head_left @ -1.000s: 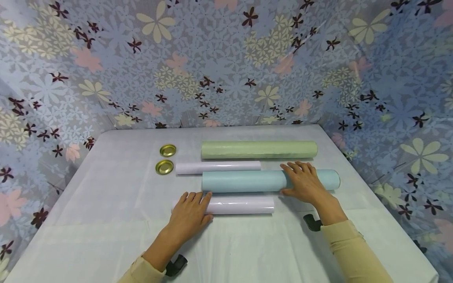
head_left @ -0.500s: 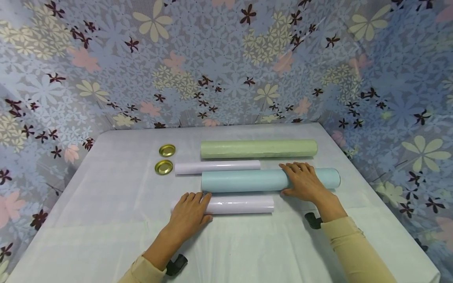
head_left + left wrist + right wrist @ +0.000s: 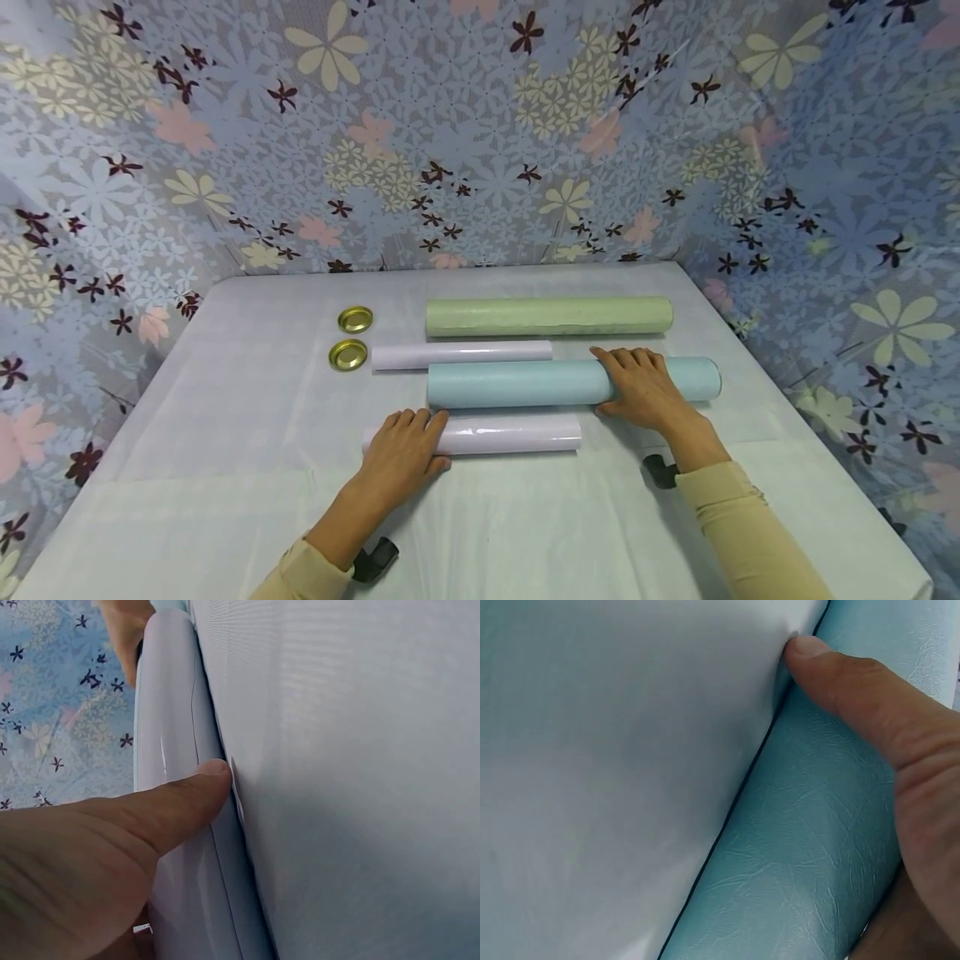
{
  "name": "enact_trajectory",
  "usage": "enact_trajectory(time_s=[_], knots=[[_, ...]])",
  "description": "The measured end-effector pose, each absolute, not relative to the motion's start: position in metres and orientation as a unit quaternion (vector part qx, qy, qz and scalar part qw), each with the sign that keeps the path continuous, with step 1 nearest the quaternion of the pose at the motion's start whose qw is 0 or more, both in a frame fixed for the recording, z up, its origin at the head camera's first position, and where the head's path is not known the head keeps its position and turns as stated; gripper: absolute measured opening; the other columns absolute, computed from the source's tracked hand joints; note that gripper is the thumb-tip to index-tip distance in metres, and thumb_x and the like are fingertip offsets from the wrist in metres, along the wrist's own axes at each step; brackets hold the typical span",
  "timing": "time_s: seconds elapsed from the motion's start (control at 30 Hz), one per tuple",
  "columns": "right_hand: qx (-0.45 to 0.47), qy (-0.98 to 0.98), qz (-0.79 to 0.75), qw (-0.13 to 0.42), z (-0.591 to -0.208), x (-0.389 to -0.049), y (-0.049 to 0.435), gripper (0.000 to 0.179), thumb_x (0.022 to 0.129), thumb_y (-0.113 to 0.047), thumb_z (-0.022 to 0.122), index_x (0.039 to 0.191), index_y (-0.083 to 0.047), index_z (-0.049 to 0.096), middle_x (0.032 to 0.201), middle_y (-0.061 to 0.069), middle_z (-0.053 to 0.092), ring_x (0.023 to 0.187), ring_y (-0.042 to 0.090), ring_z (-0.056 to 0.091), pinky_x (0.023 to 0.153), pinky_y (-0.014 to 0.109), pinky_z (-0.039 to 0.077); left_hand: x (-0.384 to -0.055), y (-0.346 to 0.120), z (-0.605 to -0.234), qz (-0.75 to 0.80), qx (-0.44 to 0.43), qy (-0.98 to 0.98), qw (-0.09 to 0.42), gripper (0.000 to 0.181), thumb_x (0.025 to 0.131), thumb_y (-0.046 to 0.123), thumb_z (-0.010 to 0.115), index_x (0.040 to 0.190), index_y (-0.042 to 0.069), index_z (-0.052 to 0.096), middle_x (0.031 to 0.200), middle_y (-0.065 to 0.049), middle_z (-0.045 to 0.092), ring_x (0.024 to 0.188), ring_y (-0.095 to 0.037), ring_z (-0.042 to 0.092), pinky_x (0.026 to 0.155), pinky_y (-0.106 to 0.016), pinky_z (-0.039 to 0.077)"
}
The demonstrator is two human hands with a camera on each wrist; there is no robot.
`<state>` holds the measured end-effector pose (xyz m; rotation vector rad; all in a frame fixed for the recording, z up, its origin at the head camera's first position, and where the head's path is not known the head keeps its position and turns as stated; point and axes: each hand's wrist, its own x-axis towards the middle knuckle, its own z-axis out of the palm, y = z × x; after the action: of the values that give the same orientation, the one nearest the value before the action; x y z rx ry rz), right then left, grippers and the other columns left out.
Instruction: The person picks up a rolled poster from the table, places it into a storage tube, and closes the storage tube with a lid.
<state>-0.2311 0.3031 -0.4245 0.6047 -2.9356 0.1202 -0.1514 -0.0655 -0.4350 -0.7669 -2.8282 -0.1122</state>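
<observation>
In the head view, my left hand [image 3: 401, 454] lies over the left end of a glossy white roll [image 3: 517, 435] nearest me and grips it. Its thumb reaches down the near side of that roll [image 3: 172, 690] in the left wrist view. My right hand [image 3: 645, 389] holds a longer, thicker light blue roll [image 3: 517, 384] toward its right end. The right wrist view shows the thumb along the lower edge of this roll's [image 3: 795, 832] creased, leathery surface, touching the cloth. Both rolls lie flat on the table. The fingers' far sides are mostly hidden.
Behind the blue roll lies another thin white roll [image 3: 457, 356], and a pale green roll [image 3: 547, 317] rests farther back. Two shallow gold round lids [image 3: 355, 318] sit to their left. A white cloth covers the table [image 3: 225, 375]; floral fabric [image 3: 480, 150] hangs around its back and sides.
</observation>
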Motion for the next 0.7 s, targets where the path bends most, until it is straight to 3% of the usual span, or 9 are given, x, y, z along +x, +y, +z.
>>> enact_trajectory(time_s=[0.43,0.7], knots=[[0.201,-0.976,0.035,0.078,-0.4248,-0.2304,0.3016,0.089,0.067,-0.036,0.084,0.14,-0.011,0.042,0.126,0.019,0.054,0.121,0.045,0.043,0.101,0.062,0.03,-0.1525,-0.0662,-0.4367,-0.031,-0.265,-0.958,0.103,0.054,0.079,0.042,0.072,0.116,0.01,0.052,0.095,-0.008,0.06,0.089,-0.025,0.058,0.082,-0.04,0.049],[0.199,-0.976,0.035,0.079,-0.4253,-0.2317,0.301,0.084,0.066,-0.036,0.085,0.136,-0.01,0.045,0.125,0.018,0.055,0.121,0.044,0.043,0.101,0.061,0.029,-0.152,-0.0673,-0.4375,-0.026,-0.275,-0.952,0.131,0.052,0.078,0.042,0.073,0.114,0.01,0.054,0.092,-0.007,0.06,0.085,-0.024,0.059,0.077,-0.038,0.049]])
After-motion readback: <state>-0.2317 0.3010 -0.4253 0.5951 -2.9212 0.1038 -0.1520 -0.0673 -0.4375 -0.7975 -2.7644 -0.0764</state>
